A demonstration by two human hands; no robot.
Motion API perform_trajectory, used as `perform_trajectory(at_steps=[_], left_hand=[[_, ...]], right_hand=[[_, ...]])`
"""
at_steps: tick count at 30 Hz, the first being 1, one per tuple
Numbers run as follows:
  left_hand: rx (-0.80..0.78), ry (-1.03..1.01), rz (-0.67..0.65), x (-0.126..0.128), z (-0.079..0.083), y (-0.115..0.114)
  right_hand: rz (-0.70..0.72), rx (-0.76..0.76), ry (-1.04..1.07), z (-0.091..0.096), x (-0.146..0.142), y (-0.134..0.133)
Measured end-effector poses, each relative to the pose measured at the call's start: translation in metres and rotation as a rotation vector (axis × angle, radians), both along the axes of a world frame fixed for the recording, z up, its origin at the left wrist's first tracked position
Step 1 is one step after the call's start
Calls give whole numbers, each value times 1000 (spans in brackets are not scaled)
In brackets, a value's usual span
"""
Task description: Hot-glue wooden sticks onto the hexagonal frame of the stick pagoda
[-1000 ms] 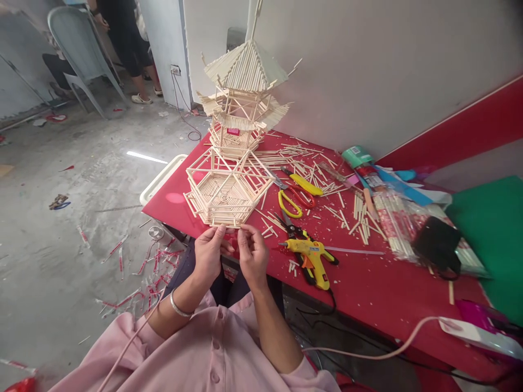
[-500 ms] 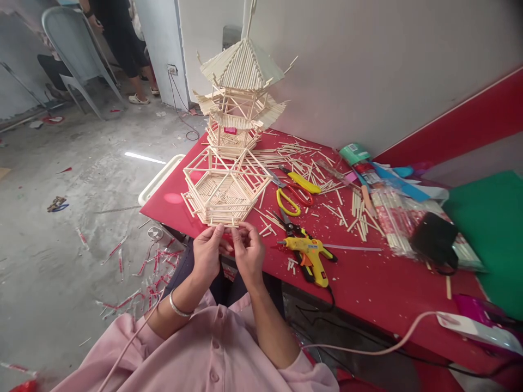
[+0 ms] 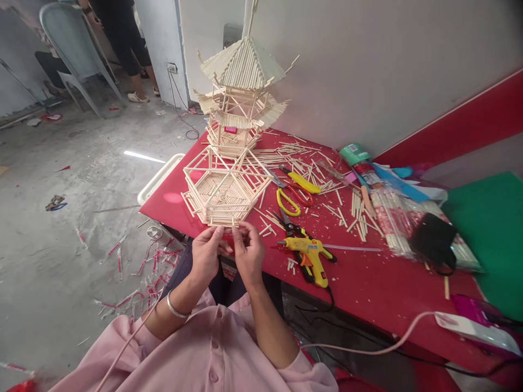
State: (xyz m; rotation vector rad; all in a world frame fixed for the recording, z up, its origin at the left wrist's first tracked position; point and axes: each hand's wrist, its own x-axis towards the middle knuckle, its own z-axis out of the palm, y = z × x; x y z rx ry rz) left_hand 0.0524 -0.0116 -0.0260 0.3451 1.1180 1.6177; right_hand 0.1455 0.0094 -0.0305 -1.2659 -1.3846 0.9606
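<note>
At the red table's front edge, my left hand point(image 3: 205, 253) and my right hand point(image 3: 250, 251) pinch the two ends of a short wooden stick point(image 3: 224, 226). The stick lies along the front side of a hexagonal stick frame point(image 3: 232, 204), which has a floor of sticks in rings and open rails above. Both thumbs are on top; the other fingers are partly hidden beneath. I cannot tell whether the stick is fixed to the frame. Right of my hands lies a yellow glue gun point(image 3: 308, 253), its nozzle pointing left.
Behind the frame stands a tiered stick pagoda point(image 3: 245, 71). Yellow-and-red-handled scissors point(image 3: 289, 201), black pliers point(image 3: 298, 231) and loose sticks point(image 3: 294, 155) lie to the right. Farther right are bagged sticks point(image 3: 392, 218) and a green board point(image 3: 486, 228). A pink cable point(image 3: 388, 347) crosses the front.
My hands keep the same pinch on the stick, and the frame stays in place. Only the camera view has shifted very slightly.
</note>
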Motion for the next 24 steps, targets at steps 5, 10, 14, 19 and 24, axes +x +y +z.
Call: perform_trajectory(at_steps=[5, 10, 14, 19, 24], left_hand=[[-5, -1, 0, 0, -1, 0], [-12, 3, 7, 2, 0, 1], [-17, 8, 4, 2, -1, 1], [-17, 12, 4, 2, 0, 1], [-21, 19, 6, 2, 1, 1]], right_hand=[[-16, -4, -22, -3, 0, 1], [-21, -1, -37, -4, -1, 2], [-21, -8, -48, -4, -2, 3], [-20, -14, -43, -5, -2, 3], [-25, -5, -59, -2, -2, 3]])
